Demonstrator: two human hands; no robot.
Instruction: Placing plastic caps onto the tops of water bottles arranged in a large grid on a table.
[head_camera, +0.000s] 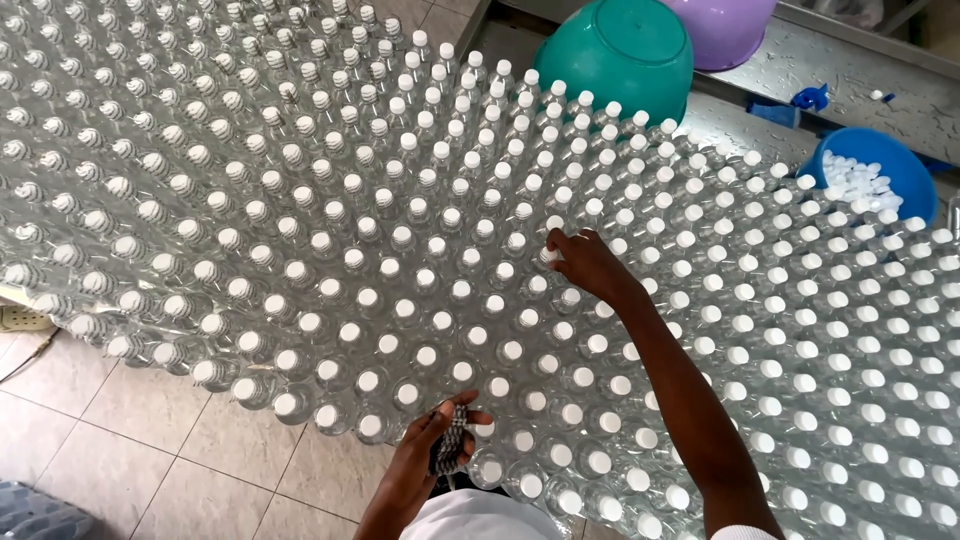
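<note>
Basically, a capped bottle (549, 257) mid-table was pinched by the right hand (585, 262), while a stack of dark bands (452, 440) was clenched in the left hand (432, 447) at the near edge, floor tiles (150, 440) just beyond.

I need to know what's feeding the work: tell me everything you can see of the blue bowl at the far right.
The blue bowl is round, smooth and plastic-looking, sitting tilted at the far right edge of the field of clear capped bottles. It holds a heap of loose white caps. Bottle tops hide its lower rim. It rests beside a steel counter. Neither hand touches it.
</note>
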